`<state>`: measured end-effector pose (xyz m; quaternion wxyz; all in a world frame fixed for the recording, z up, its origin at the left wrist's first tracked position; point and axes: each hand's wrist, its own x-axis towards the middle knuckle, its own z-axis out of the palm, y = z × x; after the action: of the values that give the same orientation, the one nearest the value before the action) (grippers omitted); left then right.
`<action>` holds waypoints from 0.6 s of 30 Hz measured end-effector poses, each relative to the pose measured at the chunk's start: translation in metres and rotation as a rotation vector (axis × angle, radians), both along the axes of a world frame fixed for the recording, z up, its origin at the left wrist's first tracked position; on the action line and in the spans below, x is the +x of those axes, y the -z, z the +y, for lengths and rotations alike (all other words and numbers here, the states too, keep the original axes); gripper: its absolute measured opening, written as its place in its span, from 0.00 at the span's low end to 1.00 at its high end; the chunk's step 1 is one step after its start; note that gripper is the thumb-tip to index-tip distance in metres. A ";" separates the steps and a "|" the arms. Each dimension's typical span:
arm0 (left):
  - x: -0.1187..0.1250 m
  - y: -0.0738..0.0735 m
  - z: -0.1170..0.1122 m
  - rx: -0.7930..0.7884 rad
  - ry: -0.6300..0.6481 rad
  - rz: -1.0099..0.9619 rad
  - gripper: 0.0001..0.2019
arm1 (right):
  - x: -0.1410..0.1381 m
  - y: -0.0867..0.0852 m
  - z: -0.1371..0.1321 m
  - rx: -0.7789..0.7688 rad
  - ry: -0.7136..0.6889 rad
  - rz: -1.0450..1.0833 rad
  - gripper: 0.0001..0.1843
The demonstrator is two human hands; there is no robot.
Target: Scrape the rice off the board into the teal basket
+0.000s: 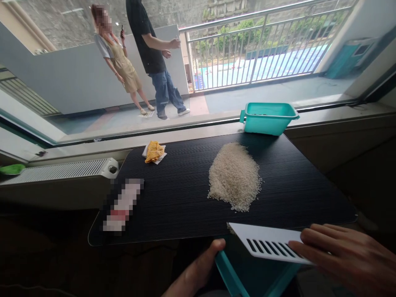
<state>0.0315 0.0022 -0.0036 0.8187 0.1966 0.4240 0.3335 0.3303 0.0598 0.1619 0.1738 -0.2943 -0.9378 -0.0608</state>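
L hand [202, 266] grips teal bin [230, 274] rim at near table edge; R hand [346, 258] fingers spread flat, pinning white slotted lid [266, 243] as ramp below rice pile [234, 176].

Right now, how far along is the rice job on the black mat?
Done: a heap of white rice lies poured out on the ribbed black mat. In hand: the right hand rests on a white slotted plastic tray, while the left hand holds the rim of a teal plastic bin at the near edge. Left: the whole heap is untouched; a second teal tub sits behind it.
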 end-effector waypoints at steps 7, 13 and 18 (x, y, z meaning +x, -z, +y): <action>0.000 0.004 0.001 0.059 -0.023 -0.022 0.34 | 0.005 -0.012 0.008 -0.139 -0.025 -0.025 0.13; -0.005 -0.003 -0.004 0.063 -0.035 -0.027 0.33 | -0.007 -0.009 0.004 -0.125 -0.055 -0.022 0.13; -0.006 -0.001 -0.004 0.083 -0.047 -0.086 0.35 | -0.015 -0.009 0.000 -0.056 -0.016 0.011 0.20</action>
<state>0.0257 -0.0018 -0.0024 0.8194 0.2058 0.3786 0.3780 0.3157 0.0597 0.1707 0.1711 -0.2917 -0.9406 -0.0312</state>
